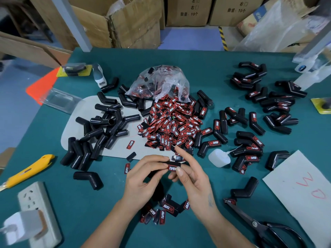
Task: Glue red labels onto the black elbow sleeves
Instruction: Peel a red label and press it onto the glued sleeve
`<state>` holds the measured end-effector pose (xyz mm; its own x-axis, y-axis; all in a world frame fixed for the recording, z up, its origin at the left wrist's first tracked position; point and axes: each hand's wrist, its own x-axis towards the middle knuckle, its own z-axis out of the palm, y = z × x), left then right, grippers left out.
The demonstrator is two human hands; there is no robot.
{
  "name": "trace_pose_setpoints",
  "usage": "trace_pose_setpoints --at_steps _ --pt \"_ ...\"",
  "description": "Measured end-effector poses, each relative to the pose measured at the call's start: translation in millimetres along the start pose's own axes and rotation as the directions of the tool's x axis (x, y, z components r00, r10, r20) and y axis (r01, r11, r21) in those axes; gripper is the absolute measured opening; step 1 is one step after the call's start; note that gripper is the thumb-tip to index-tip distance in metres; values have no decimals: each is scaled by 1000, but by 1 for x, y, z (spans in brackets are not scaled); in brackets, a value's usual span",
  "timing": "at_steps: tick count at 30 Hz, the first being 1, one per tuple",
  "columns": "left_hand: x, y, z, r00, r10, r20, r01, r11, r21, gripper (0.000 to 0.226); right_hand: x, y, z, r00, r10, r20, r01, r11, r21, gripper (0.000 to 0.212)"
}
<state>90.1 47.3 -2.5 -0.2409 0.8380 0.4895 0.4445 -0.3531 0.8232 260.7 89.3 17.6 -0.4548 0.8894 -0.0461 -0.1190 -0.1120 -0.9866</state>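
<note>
My left hand (143, 178) grips a black elbow sleeve (172, 164) near the table's front middle. A red label (172, 168) lies on that sleeve, and the thumb of my right hand (192, 178) presses on it while the index finger points up. A heap of loose red labels (172, 126) spills from a clear plastic bag (161, 81) just beyond my hands. Bare black sleeves (100, 126) are piled to the left. Sleeves bearing labels (250, 145) lie to the right. A small white glue bottle (218, 157) lies on its side by my right hand.
A yellow utility knife (28, 170) and a white power strip (35, 208) sit at the left. Black scissors (265, 228) and a sheet of white paper (300, 190) lie at the right. Cardboard boxes (125, 24) stand behind the green table (197, 56). Several labelled pieces (166, 208) lie between my forearms.
</note>
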Motion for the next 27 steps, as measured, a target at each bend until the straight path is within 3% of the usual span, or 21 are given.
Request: trace_pose_setpoints --at_steps 9,14,18,27 --pt "3 5 0 994 -95 48 96 995 -23 15 2 -3 -5 999 30 41 -29 999 -19 50" --pt "8 4 -6 967 -191 167 203 977 -58 23 6 -4 -7 993 115 41 -119 988 101 51" --pt "8 4 -8 958 -196 210 212 976 -56 26 6 -6 -7 982 183 42 -188 962 196 50" --pt "7 4 -5 955 -216 202 230 972 -47 16 5 -9 -5 984 166 64 -172 980 103 50"
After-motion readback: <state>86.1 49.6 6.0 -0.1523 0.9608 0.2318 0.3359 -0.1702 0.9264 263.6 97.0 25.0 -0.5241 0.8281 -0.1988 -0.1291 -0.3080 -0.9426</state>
